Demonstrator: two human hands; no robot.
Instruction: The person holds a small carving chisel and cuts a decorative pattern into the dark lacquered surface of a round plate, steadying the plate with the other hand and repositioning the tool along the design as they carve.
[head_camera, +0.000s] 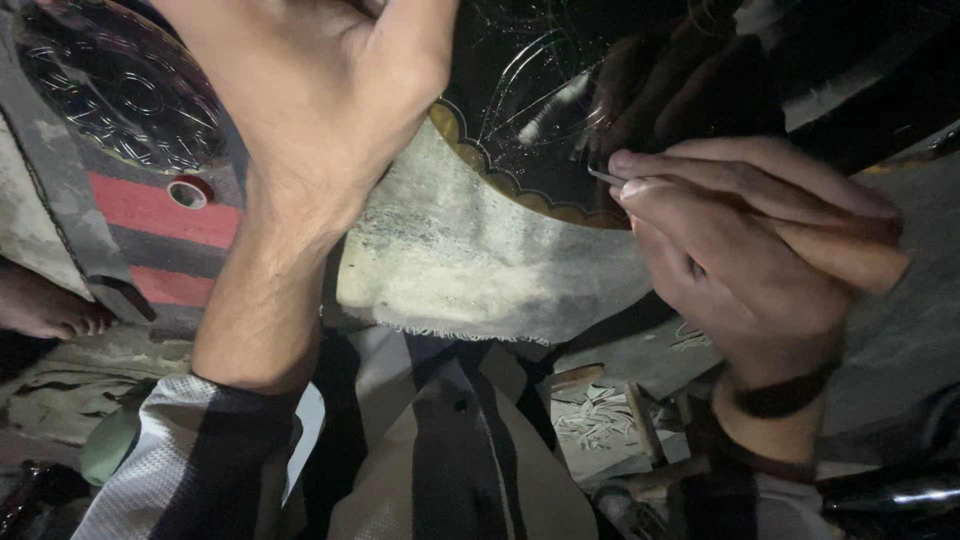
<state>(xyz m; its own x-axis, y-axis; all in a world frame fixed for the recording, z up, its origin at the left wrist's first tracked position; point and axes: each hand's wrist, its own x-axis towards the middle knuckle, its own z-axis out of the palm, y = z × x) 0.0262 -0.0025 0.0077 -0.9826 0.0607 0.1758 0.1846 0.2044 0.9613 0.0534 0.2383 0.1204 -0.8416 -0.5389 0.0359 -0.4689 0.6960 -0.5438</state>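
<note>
Engraved black plate (540, 110): right hand (740, 250) grips chisel (850, 255) at scalloped rim; left hand (320, 90) curled, contents hidden.

Two engraved plates (520, 110) (120, 90), one wooden-handled tool (840, 255), one tape roll (188, 190).

Single head-worn view, steeply downward and very close over both forearms, lap and dark engraved plate (540, 110).
</note>
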